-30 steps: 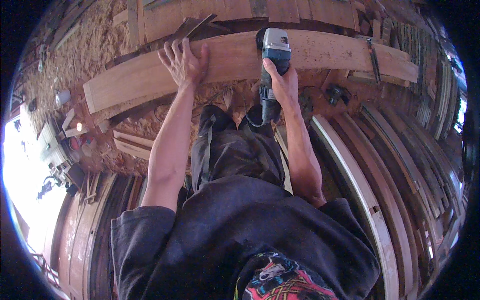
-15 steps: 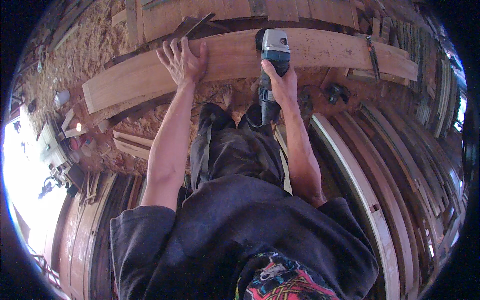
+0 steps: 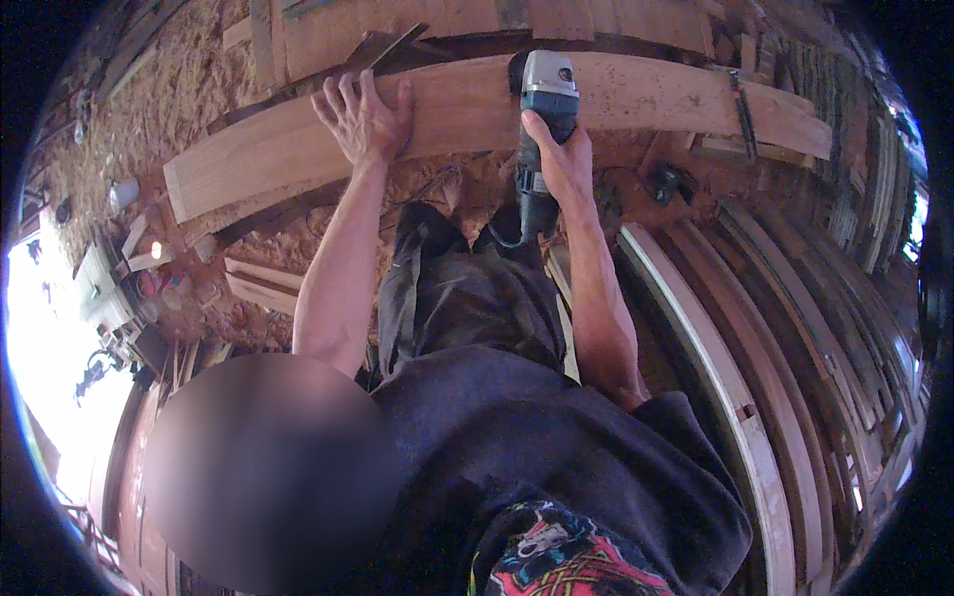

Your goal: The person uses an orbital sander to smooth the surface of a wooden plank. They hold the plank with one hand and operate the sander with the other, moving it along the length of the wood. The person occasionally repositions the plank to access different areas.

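A long, pale wooden plank (image 3: 459,107) lies crosswise in front of me. My left hand (image 3: 366,121) rests flat on its left part, fingers spread. In my right hand (image 3: 566,167) is an angle grinder (image 3: 550,77) with a silver head and a teal-and-dark body, my fingers wrapped round it and the thumb on top. The grinder's head is over the plank near its middle, with a dark round disc edge showing at its left. Whether the disc touches the wood I cannot tell. A dark, narrow tool (image 3: 742,114) lies across the plank's right part.
Sawdust and shavings (image 3: 149,129) cover the ground at left. Long boards (image 3: 696,328) lie stacked at my right, more planks (image 3: 427,40) beyond the workpiece. A dark green power tool (image 3: 673,184) sits on the ground at right. A blurred round patch covers the lower left.
The grinder and my right hand have shifted slightly away from me across the plank. My left hand stays in place. A blurred round patch now hides my left upper arm.
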A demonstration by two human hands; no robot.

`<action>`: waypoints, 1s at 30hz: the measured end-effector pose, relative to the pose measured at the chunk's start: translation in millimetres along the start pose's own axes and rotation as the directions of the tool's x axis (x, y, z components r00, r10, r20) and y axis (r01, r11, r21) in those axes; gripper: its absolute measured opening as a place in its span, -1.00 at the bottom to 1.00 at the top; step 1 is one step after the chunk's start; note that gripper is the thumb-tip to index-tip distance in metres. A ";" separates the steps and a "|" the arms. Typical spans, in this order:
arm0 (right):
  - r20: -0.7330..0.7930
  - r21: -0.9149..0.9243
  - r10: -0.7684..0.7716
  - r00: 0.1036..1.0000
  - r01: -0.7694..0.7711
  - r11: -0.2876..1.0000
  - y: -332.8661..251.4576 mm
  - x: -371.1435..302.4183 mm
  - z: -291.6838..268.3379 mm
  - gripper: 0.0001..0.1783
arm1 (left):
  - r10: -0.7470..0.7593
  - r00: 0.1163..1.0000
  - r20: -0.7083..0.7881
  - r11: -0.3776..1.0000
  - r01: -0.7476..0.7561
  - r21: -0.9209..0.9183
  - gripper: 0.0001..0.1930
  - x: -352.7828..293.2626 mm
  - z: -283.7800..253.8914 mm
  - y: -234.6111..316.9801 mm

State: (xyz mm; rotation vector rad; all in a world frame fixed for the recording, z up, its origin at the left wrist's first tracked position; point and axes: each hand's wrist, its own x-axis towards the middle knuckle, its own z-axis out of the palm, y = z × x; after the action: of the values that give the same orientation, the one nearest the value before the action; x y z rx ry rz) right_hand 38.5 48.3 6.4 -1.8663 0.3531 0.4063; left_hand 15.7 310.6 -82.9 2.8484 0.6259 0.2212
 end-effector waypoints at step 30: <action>-0.027 -0.049 -0.038 0.999 0.036 0.998 22.6 0.1 -9.3 -0.43 | 0.011 0.999 -0.034 1.000 -0.010 0.020 -0.20 0.8 7.7 -7.9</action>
State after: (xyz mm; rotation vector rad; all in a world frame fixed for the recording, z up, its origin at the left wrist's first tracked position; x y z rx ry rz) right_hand 29.8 32.3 -9.8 -1.9250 0.3295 0.3667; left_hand 14.8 316.6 -92.2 2.8730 0.6236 0.2669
